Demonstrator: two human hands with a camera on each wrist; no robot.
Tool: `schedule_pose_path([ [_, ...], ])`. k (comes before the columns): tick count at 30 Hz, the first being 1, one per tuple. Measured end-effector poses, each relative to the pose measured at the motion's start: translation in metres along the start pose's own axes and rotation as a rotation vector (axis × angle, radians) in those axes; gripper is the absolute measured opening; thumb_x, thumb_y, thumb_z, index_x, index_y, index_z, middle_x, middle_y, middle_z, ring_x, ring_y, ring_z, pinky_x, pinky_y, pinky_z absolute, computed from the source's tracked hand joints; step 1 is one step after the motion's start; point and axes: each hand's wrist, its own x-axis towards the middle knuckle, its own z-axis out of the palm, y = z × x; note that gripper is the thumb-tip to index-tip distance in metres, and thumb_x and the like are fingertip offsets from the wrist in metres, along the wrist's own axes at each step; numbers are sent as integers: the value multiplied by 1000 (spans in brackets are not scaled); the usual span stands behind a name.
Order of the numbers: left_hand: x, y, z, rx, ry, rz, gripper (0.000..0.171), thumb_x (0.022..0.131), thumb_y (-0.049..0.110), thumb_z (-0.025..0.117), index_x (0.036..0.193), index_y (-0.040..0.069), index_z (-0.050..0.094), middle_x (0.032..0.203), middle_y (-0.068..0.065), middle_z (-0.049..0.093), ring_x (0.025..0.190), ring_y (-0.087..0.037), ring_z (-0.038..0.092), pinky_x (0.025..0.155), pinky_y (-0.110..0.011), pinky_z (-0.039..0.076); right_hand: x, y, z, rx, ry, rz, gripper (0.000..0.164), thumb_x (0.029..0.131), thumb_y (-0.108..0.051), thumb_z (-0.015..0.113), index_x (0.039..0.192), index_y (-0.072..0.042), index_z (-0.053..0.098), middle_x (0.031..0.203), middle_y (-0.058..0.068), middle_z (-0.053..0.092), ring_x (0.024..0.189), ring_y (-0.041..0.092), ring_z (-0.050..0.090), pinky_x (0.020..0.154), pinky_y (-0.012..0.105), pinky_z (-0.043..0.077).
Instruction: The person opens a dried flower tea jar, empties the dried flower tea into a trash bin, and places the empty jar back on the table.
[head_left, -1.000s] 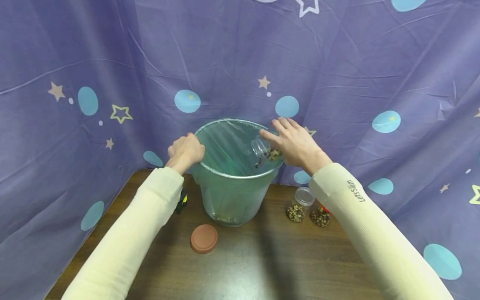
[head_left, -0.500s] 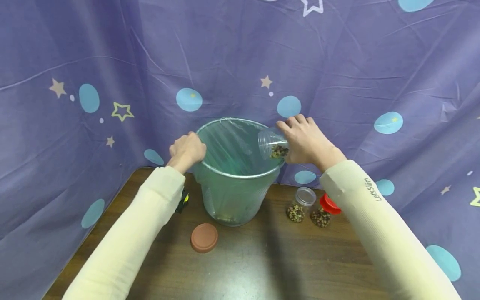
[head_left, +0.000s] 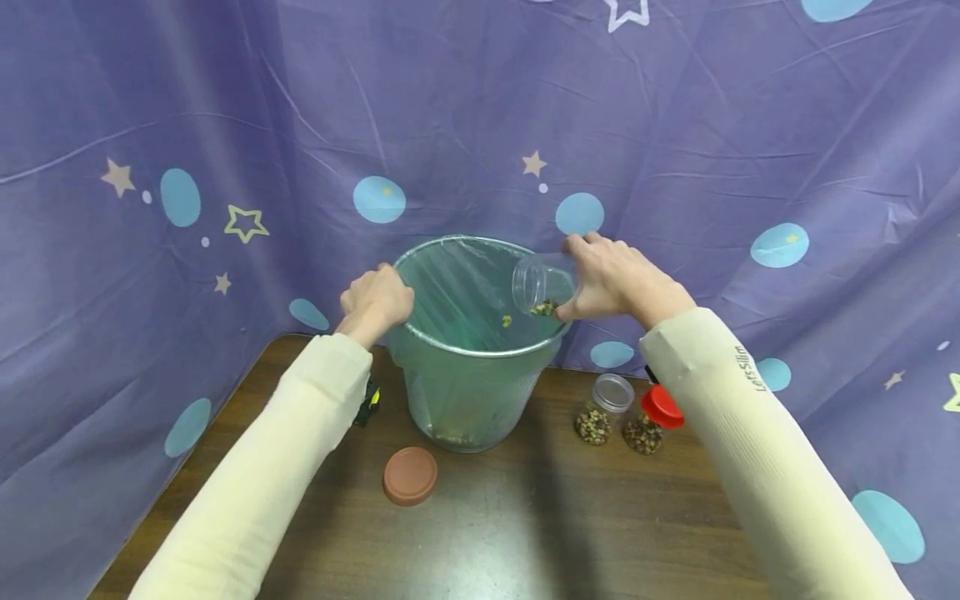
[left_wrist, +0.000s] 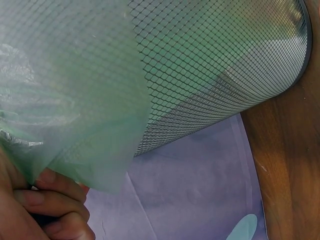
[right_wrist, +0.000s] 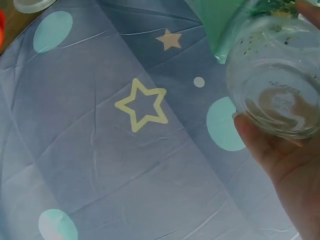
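A wire-mesh bin (left_wrist: pixel 210 80) lined with a translucent green plastic bag (head_left: pixel 468 379) stands upright on the table. My left hand (head_left: pixel 377 302) grips the left side of its rim; in the left wrist view the curled fingers (left_wrist: pixel 60 200) hold the bag's edge. Over the right side of the opening, my right hand (head_left: pixel 618 279) holds a clear jar (head_left: pixel 538 279) tipped on its side, mouth toward the bin. A small heap of mixed dried bits (head_left: pixel 543 308) lies near the jar's mouth, and a yellowish clump (head_left: pixel 507 321) is below it, inside the bin's outline.
Right of the bin stand a jar of bits with a clear lid (head_left: pixel 592 425) and another with a red lid (head_left: pixel 663 407). A round brown lid (head_left: pixel 410 476) lies in front. A dark object (head_left: pixel 367 404) is partly behind the left sleeve. A purple curtain (head_left: pixel 465 108) hangs behind.
My right hand has shifted right and turned, bringing the jar more into view. Fewer bits are in the jar now; some have fallen into the bin. The left hand stays on the rim.
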Motion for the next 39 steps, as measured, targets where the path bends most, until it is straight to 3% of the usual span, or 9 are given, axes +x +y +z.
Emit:
schedule_pose_path([
  [5,0,1,1,2,4,5,53,98,28,37,138,-5,42,125,-27,59,111,-42,60,89,-53,52,2,3,0,78,-7,68,81,68,-55,77,127,-9,45,104,15,63,89,35,63,78,49,52],
  [14,-1,1,1,-13,3,-5,52,97,28,39,137,-5,43,126,-26,59,112,-42,59,91,-52,51,5,-2,5,141,23,155,71,74,-65,68,113,-9,52,102,16,64,96,38,63,82,52,51],
  [24,2,8,3,-13,-3,-1,56,98,30,38,142,-4,39,131,-25,57,117,-42,58,94,-52,50,8,-9,-4,188,-91,294,62,79,-72,59,78,-10,52,88,12,57,84,30,57,69,40,48],
  [31,2,5,3,-7,2,-21,51,98,30,39,137,-3,44,130,-24,58,117,-42,58,95,-53,49,9,-15,-3,189,-102,276,63,77,-75,58,72,-14,44,80,7,50,82,28,54,66,39,45],
  [35,2,2,3,-8,8,-16,51,98,30,39,136,-3,45,129,-25,58,116,-42,58,94,-53,50,10,-20,-3,199,-112,316,64,77,-77,56,70,-15,46,86,12,56,78,29,58,67,41,47],
  [39,2,0,2,-6,10,-15,51,98,30,39,137,-4,44,129,-25,59,116,-42,59,93,-52,50,8,-24,-5,265,-146,378,66,79,-79,51,80,-13,57,100,18,64,69,27,66,80,46,49],
])
